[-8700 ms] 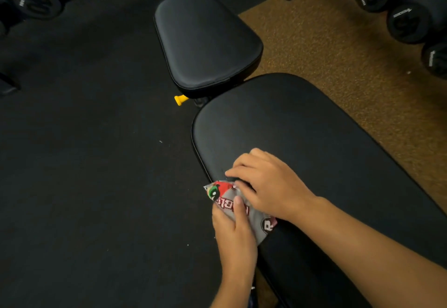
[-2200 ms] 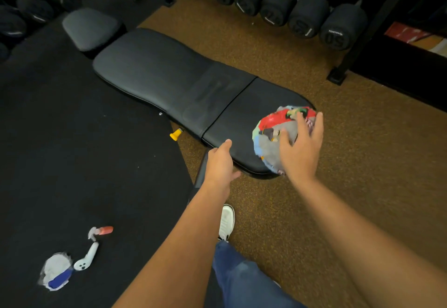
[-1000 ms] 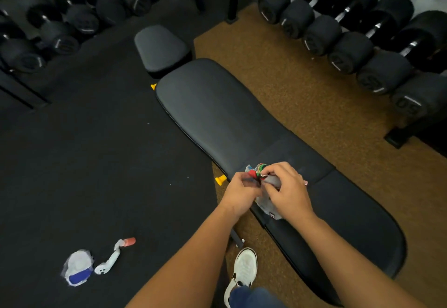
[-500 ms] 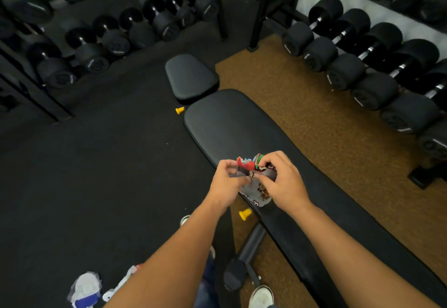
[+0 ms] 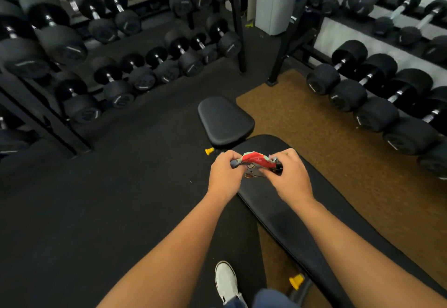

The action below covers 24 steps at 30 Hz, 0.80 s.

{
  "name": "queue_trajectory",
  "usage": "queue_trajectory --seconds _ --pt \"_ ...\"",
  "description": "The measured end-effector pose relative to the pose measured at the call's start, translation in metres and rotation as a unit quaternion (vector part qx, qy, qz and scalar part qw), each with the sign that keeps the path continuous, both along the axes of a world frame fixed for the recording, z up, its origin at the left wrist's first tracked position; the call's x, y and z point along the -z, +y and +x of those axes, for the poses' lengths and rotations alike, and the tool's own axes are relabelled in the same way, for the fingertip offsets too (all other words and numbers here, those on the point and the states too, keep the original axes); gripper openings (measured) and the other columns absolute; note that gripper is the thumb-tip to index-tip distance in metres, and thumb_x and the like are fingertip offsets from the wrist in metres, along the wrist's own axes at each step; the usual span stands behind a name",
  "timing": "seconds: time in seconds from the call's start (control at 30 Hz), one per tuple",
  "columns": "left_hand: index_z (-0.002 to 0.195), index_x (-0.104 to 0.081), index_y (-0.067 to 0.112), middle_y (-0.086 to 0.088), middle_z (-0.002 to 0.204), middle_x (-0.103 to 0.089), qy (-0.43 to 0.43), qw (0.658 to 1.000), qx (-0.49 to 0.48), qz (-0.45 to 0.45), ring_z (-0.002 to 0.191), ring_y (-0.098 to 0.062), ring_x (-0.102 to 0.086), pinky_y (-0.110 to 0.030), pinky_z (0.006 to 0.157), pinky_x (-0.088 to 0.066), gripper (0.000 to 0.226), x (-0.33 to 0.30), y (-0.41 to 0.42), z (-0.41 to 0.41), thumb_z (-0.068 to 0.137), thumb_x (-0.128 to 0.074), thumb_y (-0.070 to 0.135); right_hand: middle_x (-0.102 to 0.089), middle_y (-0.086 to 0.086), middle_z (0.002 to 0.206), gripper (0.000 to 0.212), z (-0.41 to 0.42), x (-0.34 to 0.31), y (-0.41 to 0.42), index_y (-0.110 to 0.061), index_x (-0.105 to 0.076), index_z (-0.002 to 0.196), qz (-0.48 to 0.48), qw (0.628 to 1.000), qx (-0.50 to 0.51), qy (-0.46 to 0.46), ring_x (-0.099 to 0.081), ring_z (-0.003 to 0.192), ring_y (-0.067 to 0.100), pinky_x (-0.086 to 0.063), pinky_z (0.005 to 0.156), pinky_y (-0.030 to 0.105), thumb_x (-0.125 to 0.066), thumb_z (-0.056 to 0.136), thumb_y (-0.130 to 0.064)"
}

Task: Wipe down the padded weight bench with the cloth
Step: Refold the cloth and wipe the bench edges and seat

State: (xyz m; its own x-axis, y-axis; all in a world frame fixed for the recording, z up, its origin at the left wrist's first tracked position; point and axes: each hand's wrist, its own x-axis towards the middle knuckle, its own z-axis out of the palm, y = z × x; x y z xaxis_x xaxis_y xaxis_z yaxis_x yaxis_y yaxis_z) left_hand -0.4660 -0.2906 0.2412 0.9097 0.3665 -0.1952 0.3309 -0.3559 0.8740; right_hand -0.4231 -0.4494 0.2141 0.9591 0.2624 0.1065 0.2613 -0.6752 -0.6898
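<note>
The black padded weight bench (image 5: 285, 215) runs from lower right toward the centre, with its separate small seat pad (image 5: 225, 121) beyond. A bunched printed cloth (image 5: 254, 160), red and grey, is held in the air above the long pad's far end. My left hand (image 5: 225, 174) grips its left end and my right hand (image 5: 290, 177) pinches its right end. Most of the cloth is hidden between the fingers.
Dumbbell racks stand to the left (image 5: 101, 48) and along the right wall (image 5: 377, 94). Two yellow adjustment knobs (image 5: 209, 150) (image 5: 297, 281) stick out under the bench. My white shoe (image 5: 227, 281) is on the black floor mat; a brown mat (image 5: 326, 143) lies to the right.
The view has lifted and shifted along the bench toward the seat pad. Both hands keep hold of the cloth and have drawn it out slightly sideways between them.
</note>
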Motion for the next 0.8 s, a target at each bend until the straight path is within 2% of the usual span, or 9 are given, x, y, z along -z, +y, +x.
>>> queue_trajectory --seconds 0.07,0.2,0.37,0.57,0.7,0.8 --pt "0.076 -0.06 0.025 0.001 0.093 -0.061 -0.012 1.0 -0.01 0.01 0.084 -0.01 -0.057 -0.025 0.074 -0.049 0.016 -0.007 0.02 0.013 0.083 -0.064 0.011 -0.045 -0.01 0.092 0.021 0.015 0.0 0.019 -0.023 -0.061 0.083 -0.018 1.0 0.004 -0.011 -0.051 0.085 0.012 -0.047 0.065 0.031 -0.076 0.077 -0.037" --pt "0.074 -0.059 0.027 0.001 0.094 -0.061 -0.014 0.999 -0.026 0.021 0.085 -0.008 -0.057 -0.021 0.07 -0.046 0.019 -0.009 0.055 0.038 0.081 -0.064 0.01 -0.045 -0.01 0.089 0.024 0.042 -0.002 0.055 -0.021 -0.061 0.076 -0.02 0.999 0.011 -0.026 -0.048 0.084 0.01 -0.043 0.063 0.03 -0.074 0.079 -0.04" --pt "0.075 -0.058 0.027 0.003 0.094 -0.06 0.003 0.999 -0.023 0.032 0.085 -0.008 -0.057 -0.023 0.07 -0.047 0.018 0.002 0.095 0.079 0.082 -0.066 0.013 -0.048 -0.01 0.09 0.021 0.082 0.01 0.094 -0.022 -0.063 0.08 -0.024 0.999 0.018 -0.012 -0.049 0.086 0.01 -0.045 0.062 0.029 -0.072 0.081 -0.041" --pt "0.076 -0.059 0.024 0.002 0.092 -0.057 0.056 0.997 -0.013 0.056 0.083 -0.01 -0.057 -0.025 0.069 -0.051 0.015 0.035 0.14 0.142 0.082 -0.066 0.012 -0.051 -0.01 0.091 0.011 0.144 0.04 0.134 -0.022 -0.065 0.087 -0.033 0.999 0.004 0.034 -0.051 0.089 0.011 -0.05 0.065 0.033 -0.072 0.082 -0.029" --pt "0.072 -0.057 0.024 0.0 0.089 -0.058 0.091 0.994 0.0 0.057 0.08 -0.013 -0.055 -0.023 0.066 -0.042 0.018 0.058 0.164 0.187 0.08 -0.069 0.012 -0.052 -0.008 0.091 0.009 0.189 0.059 0.158 -0.02 -0.065 0.086 -0.046 0.998 0.009 0.052 -0.051 0.089 0.013 -0.043 0.064 0.03 -0.073 0.082 -0.022" --pt "0.074 -0.058 0.025 0.001 0.089 -0.059 0.11 0.993 0.0 0.052 0.08 -0.012 -0.057 -0.024 0.066 -0.043 0.017 0.075 0.182 0.213 0.081 -0.069 0.014 -0.05 -0.008 0.089 0.008 0.217 0.075 0.176 -0.019 -0.065 0.086 -0.059 0.997 0.004 0.058 -0.052 0.087 0.014 -0.038 0.063 0.028 -0.073 0.082 -0.02"
